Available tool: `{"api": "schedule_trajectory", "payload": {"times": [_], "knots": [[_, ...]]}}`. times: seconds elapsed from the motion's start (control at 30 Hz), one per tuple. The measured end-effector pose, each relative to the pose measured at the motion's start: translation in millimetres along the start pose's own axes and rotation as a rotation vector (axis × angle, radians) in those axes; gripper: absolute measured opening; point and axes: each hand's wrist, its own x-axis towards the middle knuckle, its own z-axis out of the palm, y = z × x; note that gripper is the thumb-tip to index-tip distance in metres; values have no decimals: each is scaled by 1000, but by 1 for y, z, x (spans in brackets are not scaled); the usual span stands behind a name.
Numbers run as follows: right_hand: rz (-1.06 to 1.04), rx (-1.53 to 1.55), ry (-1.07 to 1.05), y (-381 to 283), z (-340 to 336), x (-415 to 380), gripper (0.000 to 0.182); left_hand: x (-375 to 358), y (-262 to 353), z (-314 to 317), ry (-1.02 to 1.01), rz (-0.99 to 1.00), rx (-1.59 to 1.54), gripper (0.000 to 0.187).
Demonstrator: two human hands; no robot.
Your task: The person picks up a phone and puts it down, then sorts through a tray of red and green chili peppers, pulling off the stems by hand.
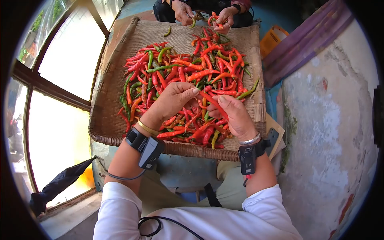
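A long red chili pepper [215,105] is stretched between my two hands, above the pile. My left hand [176,98] pinches its upper-left end between thumb and fingertips. Closed around the lower-right part of the same pepper is my right hand [235,116], thumb on top. Beneath both hands spreads a heap of red, orange and green chili peppers [188,74] on a woven tray [116,80]. Whether the stem is still on the held pepper is hidden by my left fingers.
Across the tray sits another person, whose hands [225,19] hold several peppers. A window [60,132] is on the left, a worn wall [328,120] on the right. An orange basket [274,38] and a phone [273,137] lie right of the tray.
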Motion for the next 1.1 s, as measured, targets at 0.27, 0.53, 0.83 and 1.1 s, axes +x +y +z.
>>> {"api": "schedule_trajectory", "payload": {"times": [0.27, 0.53, 0.83, 1.1], "knots": [[156, -67, -53, 0, 1, 0, 25, 4, -10, -6, 232, 50, -233, 22], [203, 0, -99, 1, 4, -1, 28, 1, -24, 20, -76, -125, -241, 12], [315, -143, -204, -4, 3, -5, 30, 2, -22, 12, -29, -213, -287, 17], [142, 296, 140, -1, -25, -2, 22, 26, -13, 4, 116, -164, -225, 26]]}}
